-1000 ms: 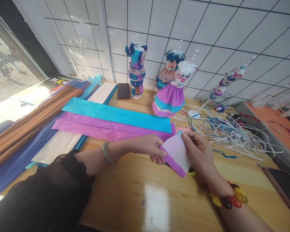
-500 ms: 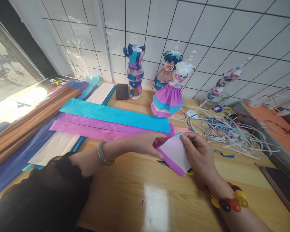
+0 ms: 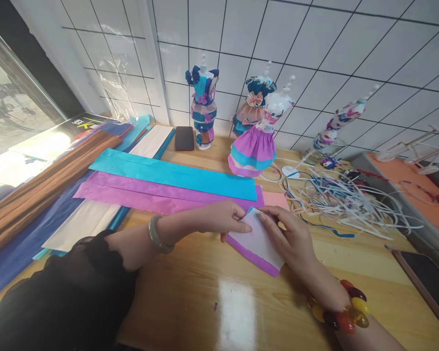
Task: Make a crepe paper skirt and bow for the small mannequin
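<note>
1. Two bare hands, our own, meet over a light wooden table (image 3: 175, 302) in the head view, both closed on one small folded piece (image 3: 259, 241), pale-faced with a purple band along its near edge and a touch of blue at its far tip.
2. Our left hand (image 3: 225, 219) pinches the piece's left side, thumb flat on the pale face, other fingers curled, partly hidden; a pale bangle (image 3: 157, 236) rings that wrist.
3. Our right hand (image 3: 290, 239) grips the far right edge between thumb and forefinger, with hardly any gap; a chunky bead bracelet (image 3: 346, 312) circles that wrist.
4. Just beyond the grip lie a long blue strip (image 3: 183, 173) and purple strips (image 3: 142, 192), overlapping.
5. Farther off, left of the grip, rests a brown crinkled length (image 3: 54, 180).
6. Straight beyond stands a dress form in a banded purple skirt (image 3: 254, 148).
7. Right of the grip and beyond it spreads a tangle of narrow ribbons (image 3: 344, 200), mostly white and blue.
</note>
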`<state>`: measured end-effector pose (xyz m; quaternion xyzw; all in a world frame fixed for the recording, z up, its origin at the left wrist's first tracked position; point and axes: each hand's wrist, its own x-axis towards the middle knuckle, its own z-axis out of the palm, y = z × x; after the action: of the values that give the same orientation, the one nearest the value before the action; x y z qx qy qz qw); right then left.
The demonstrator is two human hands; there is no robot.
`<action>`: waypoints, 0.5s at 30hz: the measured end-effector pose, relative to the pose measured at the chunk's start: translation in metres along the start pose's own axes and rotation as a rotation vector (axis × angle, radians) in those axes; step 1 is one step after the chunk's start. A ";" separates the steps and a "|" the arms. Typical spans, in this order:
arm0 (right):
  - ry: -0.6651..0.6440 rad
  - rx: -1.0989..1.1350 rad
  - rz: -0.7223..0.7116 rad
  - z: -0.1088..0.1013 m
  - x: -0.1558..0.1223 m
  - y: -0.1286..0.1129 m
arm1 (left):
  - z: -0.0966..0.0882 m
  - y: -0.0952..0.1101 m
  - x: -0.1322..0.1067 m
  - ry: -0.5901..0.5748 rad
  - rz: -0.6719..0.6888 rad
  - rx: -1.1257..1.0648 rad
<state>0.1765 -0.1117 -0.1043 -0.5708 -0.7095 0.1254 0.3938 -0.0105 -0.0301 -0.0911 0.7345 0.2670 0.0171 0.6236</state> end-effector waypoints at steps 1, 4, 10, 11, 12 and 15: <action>0.031 0.007 0.035 0.000 0.001 0.001 | -0.001 -0.002 0.001 0.018 -0.015 -0.027; 0.145 0.093 0.209 -0.001 0.005 0.009 | -0.009 -0.006 0.004 0.121 -0.036 -0.136; 0.185 0.359 0.423 0.000 0.011 0.027 | -0.032 -0.001 0.005 0.390 0.074 -0.542; 0.103 0.350 0.411 0.000 0.010 0.026 | -0.036 0.000 0.005 0.443 0.114 -0.607; 0.005 0.314 0.379 0.001 0.009 0.022 | -0.039 0.000 0.005 0.493 0.154 -0.661; -0.305 0.117 0.239 0.001 0.004 0.005 | -0.048 -0.002 0.005 0.613 0.267 -0.741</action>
<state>0.1793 -0.1060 -0.1067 -0.6013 -0.6798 0.2972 0.2965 -0.0236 0.0157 -0.0837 0.4525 0.3176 0.4058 0.7278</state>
